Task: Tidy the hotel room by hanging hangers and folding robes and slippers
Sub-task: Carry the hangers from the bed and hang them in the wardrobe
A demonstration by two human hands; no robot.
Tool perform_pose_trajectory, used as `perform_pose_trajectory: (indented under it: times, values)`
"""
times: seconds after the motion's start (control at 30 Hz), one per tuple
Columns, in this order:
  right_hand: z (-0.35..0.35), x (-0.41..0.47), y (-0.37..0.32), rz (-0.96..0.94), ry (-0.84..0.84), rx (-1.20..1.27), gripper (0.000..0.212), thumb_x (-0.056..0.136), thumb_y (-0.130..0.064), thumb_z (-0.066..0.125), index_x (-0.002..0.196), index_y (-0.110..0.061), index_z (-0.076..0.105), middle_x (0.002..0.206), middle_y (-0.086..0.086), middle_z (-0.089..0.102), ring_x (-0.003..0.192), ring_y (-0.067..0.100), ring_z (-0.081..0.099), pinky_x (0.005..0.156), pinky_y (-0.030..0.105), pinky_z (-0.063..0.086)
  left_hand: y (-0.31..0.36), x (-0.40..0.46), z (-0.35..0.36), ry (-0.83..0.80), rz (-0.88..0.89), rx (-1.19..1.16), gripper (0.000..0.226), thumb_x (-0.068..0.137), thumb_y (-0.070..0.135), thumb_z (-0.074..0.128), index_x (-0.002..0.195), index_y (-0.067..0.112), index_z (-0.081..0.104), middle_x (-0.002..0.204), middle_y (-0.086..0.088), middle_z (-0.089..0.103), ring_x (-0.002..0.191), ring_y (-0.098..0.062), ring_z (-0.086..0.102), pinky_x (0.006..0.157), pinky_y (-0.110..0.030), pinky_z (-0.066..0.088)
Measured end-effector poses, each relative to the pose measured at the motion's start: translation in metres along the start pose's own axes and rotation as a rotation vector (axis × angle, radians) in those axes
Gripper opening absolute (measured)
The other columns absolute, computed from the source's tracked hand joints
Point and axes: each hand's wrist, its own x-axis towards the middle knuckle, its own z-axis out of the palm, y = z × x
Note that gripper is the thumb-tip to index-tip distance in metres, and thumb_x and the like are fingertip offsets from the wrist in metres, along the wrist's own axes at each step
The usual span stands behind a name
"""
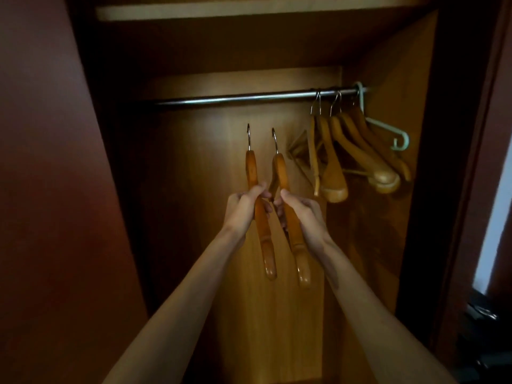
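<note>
I face an open wooden wardrobe with a metal rail (235,97) across it. My left hand (243,209) grips a wooden hanger (262,225) by its arm, its metal hook pointing up below the rail. My right hand (302,214) grips a second wooden hanger (293,231) the same way, right beside the first. Both hooks hang short of the rail, not touching it. Several wooden hangers (357,153) and one pale plastic hanger (388,131) hang bunched at the rail's right end.
A shelf (249,11) runs above the rail. Dark red wardrobe panels stand at the left (50,189) and right (465,162). The rail's left and middle stretch is bare. A bright strip and dark objects (482,314) show at far right.
</note>
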Motion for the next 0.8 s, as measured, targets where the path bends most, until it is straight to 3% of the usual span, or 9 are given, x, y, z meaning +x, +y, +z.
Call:
perform_pose_trajectory:
  times: [0.13, 0.27, 0.4, 0.5, 0.57, 0.8]
  values:
    - [0.005, 0.053, -0.013, -0.063, 0.030, 0.024, 0.039, 0.099, -0.030, 0.057, 0.101, 0.007, 0.069, 0.072, 0.003, 0.069, 0.065, 0.013, 0.068, 0.064, 0.023, 0.054, 0.016, 0.049, -0.001, -0.027, 0.046, 0.022, 0.048, 0.097, 0.046, 0.057, 0.099, 0.001, 0.074, 0.081, -0.013, 0.074, 0.073, -0.020, 0.073, 0.085, -0.036, 0.054]
    - [0.006, 0.099, -0.024, -0.117, 0.060, -0.014, 0.030, 0.097, -0.034, 0.059, 0.090, -0.010, 0.073, 0.076, 0.002, 0.071, 0.072, 0.015, 0.069, 0.071, 0.029, 0.053, 0.033, 0.090, 0.000, -0.090, 0.081, -0.010, 0.046, 0.097, 0.045, 0.057, 0.101, 0.002, 0.074, 0.096, -0.022, 0.074, 0.088, -0.030, 0.074, 0.079, -0.028, 0.059]
    - [0.006, 0.131, -0.036, -0.126, 0.052, -0.017, 0.029, 0.100, -0.030, 0.055, 0.093, -0.009, 0.073, 0.082, 0.003, 0.075, 0.078, 0.016, 0.072, 0.073, 0.025, 0.056, 0.050, 0.123, 0.002, -0.095, 0.116, 0.000, 0.044, 0.096, 0.045, 0.058, 0.098, 0.004, 0.076, 0.089, -0.019, 0.075, 0.085, -0.028, 0.074, 0.090, -0.040, 0.057]
    - [0.006, 0.150, -0.038, -0.124, 0.065, -0.049, 0.031, 0.100, -0.033, 0.054, 0.093, -0.011, 0.073, 0.079, 0.002, 0.074, 0.075, 0.014, 0.071, 0.072, 0.025, 0.054, 0.060, 0.142, 0.003, -0.091, 0.132, 0.020, 0.040, 0.097, 0.043, 0.057, 0.093, 0.008, 0.077, 0.069, -0.002, 0.072, 0.068, -0.011, 0.071, 0.080, -0.032, 0.053]
    - [0.007, 0.161, -0.039, -0.126, 0.094, -0.075, 0.032, 0.100, -0.037, 0.054, 0.093, -0.013, 0.073, 0.080, 0.001, 0.073, 0.075, 0.015, 0.069, 0.074, 0.029, 0.054, 0.064, 0.155, 0.004, -0.084, 0.140, 0.034, 0.040, 0.097, 0.043, 0.057, 0.094, 0.008, 0.077, 0.066, 0.001, 0.069, 0.063, -0.006, 0.068, 0.074, -0.028, 0.050]
    - [0.000, 0.190, -0.032, -0.090, 0.211, -0.123, 0.040, 0.099, -0.046, 0.052, 0.096, -0.013, 0.074, 0.088, 0.007, 0.072, 0.077, 0.017, 0.068, 0.073, 0.030, 0.054, 0.056, 0.183, 0.017, -0.114, 0.109, 0.032, 0.038, 0.095, 0.041, 0.060, 0.096, 0.008, 0.078, 0.087, -0.009, 0.078, 0.068, -0.009, 0.071, 0.057, -0.016, 0.051]
